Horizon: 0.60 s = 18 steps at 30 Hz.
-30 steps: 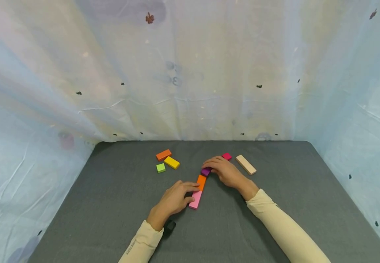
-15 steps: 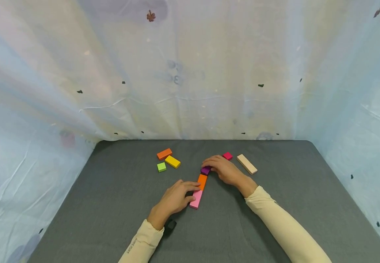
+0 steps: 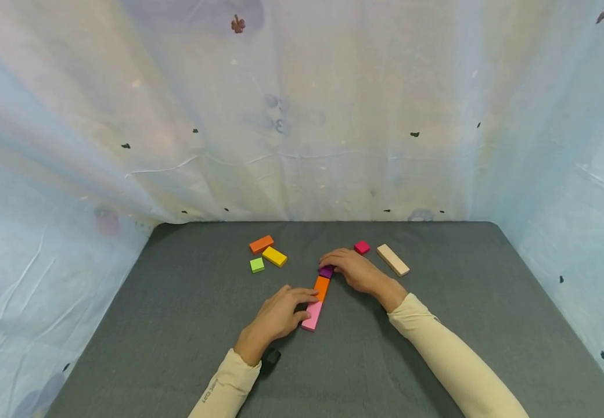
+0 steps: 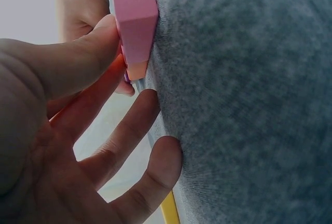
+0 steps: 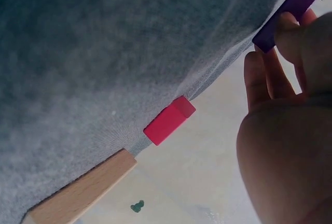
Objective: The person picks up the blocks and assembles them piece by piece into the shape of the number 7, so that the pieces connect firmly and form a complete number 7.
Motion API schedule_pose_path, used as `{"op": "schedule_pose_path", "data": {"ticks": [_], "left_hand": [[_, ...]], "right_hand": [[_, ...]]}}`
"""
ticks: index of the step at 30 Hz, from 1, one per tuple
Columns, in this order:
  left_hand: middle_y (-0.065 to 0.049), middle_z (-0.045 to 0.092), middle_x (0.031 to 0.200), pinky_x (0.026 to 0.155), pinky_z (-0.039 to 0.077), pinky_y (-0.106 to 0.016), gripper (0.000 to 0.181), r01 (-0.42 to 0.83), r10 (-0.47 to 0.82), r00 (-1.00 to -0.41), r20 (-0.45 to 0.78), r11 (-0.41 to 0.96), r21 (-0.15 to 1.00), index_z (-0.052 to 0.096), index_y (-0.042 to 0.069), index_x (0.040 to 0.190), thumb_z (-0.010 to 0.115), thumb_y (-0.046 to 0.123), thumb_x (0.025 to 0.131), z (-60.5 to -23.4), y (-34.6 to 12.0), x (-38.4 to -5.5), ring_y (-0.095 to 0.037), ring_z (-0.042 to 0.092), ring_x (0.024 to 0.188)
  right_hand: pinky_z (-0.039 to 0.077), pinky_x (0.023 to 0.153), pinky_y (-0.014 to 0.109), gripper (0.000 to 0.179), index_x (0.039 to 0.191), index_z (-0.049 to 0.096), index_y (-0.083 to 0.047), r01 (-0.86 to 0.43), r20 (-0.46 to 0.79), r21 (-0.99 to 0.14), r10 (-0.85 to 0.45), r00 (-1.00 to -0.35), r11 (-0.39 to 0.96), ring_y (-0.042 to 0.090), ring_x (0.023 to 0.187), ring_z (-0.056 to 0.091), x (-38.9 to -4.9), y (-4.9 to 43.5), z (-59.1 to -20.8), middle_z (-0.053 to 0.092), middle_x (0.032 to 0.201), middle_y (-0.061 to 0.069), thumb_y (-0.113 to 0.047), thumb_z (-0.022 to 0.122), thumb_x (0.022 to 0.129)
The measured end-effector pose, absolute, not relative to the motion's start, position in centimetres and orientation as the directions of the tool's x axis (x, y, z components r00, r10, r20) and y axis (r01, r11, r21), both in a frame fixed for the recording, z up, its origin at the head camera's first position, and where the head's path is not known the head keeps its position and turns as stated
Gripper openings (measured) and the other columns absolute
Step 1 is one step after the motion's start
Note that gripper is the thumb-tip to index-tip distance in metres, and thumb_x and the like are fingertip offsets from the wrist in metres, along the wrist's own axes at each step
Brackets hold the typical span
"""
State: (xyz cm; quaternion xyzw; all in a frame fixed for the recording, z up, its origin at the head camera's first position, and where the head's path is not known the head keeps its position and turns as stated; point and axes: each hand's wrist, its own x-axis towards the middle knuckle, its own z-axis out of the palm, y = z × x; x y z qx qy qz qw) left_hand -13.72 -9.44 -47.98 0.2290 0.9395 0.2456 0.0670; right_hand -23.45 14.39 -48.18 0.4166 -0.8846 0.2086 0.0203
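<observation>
Pink block (image 3: 312,318) touches spread left hand (image 3: 278,313); right hand (image 3: 356,270) pinches purple (image 5: 302,1).

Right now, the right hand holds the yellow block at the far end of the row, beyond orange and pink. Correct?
Not yellow: the right hand holds the purple block, as the right wrist view shows. The rest stands.

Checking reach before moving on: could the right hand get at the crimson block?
Probably yes, once it releases the purple block: nothing visible stands between the right hand and the crimson block.
</observation>
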Motion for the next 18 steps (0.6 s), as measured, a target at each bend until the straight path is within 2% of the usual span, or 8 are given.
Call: {"op": "schedule_pose_path", "data": {"ticks": [11, 18], "left_hand": [[0.014, 0.059, 0.141, 0.093, 0.051, -0.041, 0.037, 0.39, 0.455, -0.891, -0.019, 0.784, 0.483, 0.068, 0.027, 0.13, 0.07, 0.029, 0.093, -47.99, -9.41, -13.67, -0.014, 0.054, 0.117], [0.013, 0.059, 0.142, 0.094, 0.051, -0.042, 0.037, 0.388, 0.456, -0.89, -0.022, 0.781, 0.49, 0.068, 0.027, 0.13, 0.07, 0.028, 0.093, -47.88, -9.41, -13.7, -0.014, 0.054, 0.118]], "right_hand": [[0.047, 0.105, 0.046, 0.034, 0.123, 0.067, -0.008, -0.781, 0.253, -0.365, -0.754, -0.606, 0.506, 0.026, 0.121, 0.061, -23.64, 14.19, -48.74, 0.065, 0.131, 0.009, 0.009, 0.058, 0.094], [0.046, 0.107, 0.045, 0.035, 0.125, 0.067, -0.01, -0.764, 0.203, -0.348, -0.752, -0.627, 0.543, 0.024, 0.124, 0.06, -23.65, 14.09, -48.48, 0.064, 0.134, 0.006, 0.005, 0.059, 0.095]]}}
